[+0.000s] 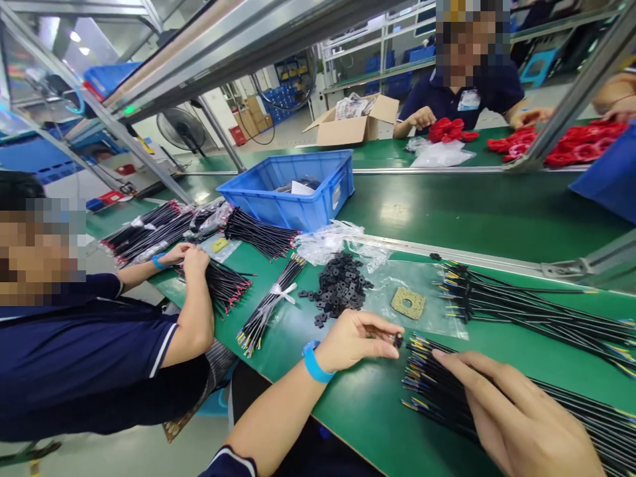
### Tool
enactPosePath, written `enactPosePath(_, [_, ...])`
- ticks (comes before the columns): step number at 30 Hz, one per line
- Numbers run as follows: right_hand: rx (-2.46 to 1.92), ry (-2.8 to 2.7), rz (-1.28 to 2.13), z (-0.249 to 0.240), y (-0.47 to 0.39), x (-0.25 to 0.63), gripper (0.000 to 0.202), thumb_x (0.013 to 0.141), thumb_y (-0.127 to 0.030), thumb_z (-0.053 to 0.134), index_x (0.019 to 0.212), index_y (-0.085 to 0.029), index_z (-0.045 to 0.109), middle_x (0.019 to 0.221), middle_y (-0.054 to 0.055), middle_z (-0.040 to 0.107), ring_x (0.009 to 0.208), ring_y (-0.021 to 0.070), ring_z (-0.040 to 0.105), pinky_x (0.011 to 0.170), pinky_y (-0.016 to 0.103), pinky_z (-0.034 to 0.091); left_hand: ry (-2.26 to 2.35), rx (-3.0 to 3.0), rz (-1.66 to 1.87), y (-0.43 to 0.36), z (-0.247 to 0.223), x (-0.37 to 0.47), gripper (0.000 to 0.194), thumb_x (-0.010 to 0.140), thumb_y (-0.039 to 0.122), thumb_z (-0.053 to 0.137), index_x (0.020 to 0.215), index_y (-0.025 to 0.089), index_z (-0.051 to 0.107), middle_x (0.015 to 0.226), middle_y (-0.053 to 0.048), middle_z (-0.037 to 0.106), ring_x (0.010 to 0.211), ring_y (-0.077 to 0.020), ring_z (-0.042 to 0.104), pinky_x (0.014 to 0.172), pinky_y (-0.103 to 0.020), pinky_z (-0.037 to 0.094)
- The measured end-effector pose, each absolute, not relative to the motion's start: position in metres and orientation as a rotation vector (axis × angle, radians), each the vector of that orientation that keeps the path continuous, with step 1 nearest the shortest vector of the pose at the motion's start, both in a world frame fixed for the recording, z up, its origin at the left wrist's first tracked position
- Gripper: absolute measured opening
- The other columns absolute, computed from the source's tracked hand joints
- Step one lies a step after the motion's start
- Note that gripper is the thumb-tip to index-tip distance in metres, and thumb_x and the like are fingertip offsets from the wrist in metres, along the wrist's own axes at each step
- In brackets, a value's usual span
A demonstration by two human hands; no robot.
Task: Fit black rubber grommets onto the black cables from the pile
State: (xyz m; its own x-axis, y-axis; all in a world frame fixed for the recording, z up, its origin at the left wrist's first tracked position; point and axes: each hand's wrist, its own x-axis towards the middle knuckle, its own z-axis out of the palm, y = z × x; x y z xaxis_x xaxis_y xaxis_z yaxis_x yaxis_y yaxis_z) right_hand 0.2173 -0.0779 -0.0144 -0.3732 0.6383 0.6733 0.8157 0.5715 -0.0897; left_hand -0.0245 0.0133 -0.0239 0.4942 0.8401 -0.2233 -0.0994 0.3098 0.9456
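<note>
1. The green table [447, 212] is long and flat, so lots of people can work at it at once; a person on your left sorts wire bundles [149, 232] there, and another across the table handles red parts [450, 129]
2. The blue bin [293, 189] sits at the back, well apart from your hands – out of your way, I think
3. Two bunches of black wires lie on your right side. The far bunch [521, 305] rests alone. The near bunch [437, 391] lies with its coloured tips pointing at you, so the ends look easy to reach
4. Your right hand [517, 417] lies flat on the near bunch, fingers stretched out and pressing, not closed round anything – it seems to keep the wires from rolling
5. Your left hand [358, 341], with the blue wristband [315, 364], is pinched shut on a small black piece [397, 340], held right at the wire tips
6. The pile of small black pieces [340, 285] sits just beyond your left hand, close enough to grab from
7. A little tan pad [408, 303] lies on clear plastic [422, 298] beside that pile
</note>
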Motion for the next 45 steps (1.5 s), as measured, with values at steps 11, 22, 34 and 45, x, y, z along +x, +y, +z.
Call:
enactPosePath(11, [-1.114,-2.036,-0.343,-0.004,-0.080,0.197,0.019,0.104,-0.013,0.057,0.106,-0.019,0.074,0.092,0.003,0.078,0.075,0.0137,0.073,0.076,0.027,0.055,0.786,1.476,0.776,0.005,-0.029,-0.020,0.049,0.066,0.059,0.094,0.094,0.020,0.087,0.086,-0.011,0.081,0.073,-0.0185,0.070,0.072,-0.029,0.056])
enactPosePath(22, [-1.131,-1.945,0.290,-0.002,-0.080,0.190,0.020,0.108,-0.028,0.054,0.103,-0.023,0.072,0.082,0.001,0.075,0.067,0.0109,0.073,0.061,0.014,0.057,0.634,1.518,0.731,0.003,-0.026,-0.019,0.048,0.066,0.061,0.093,0.093,0.022,0.087,0.089,-0.013,0.083,0.080,-0.0208,0.076,0.077,-0.029,0.060])
enactPosePath(34, [-1.129,-1.891,0.534,-0.005,-0.081,0.186,0.015,0.106,-0.025,0.057,0.107,-0.026,0.072,0.079,-0.002,0.072,0.064,0.0089,0.070,0.061,0.013,0.055,0.494,1.539,0.739,0.002,-0.031,-0.018,0.036,0.077,0.050,0.090,0.101,0.024,0.086,0.093,-0.012,0.082,0.085,-0.0199,0.076,0.084,-0.029,0.061])
enactPosePath(45, [-1.162,-1.951,0.272,-0.004,-0.080,0.189,0.019,0.109,-0.029,0.052,0.101,-0.023,0.067,0.080,-0.001,0.073,0.065,0.0086,0.071,0.063,0.013,0.056,0.530,1.600,0.791,0.000,-0.032,-0.015,0.035,0.080,0.043,0.089,0.107,0.023,0.085,0.097,-0.012,0.081,0.088,-0.0189,0.076,0.086,-0.028,0.060])
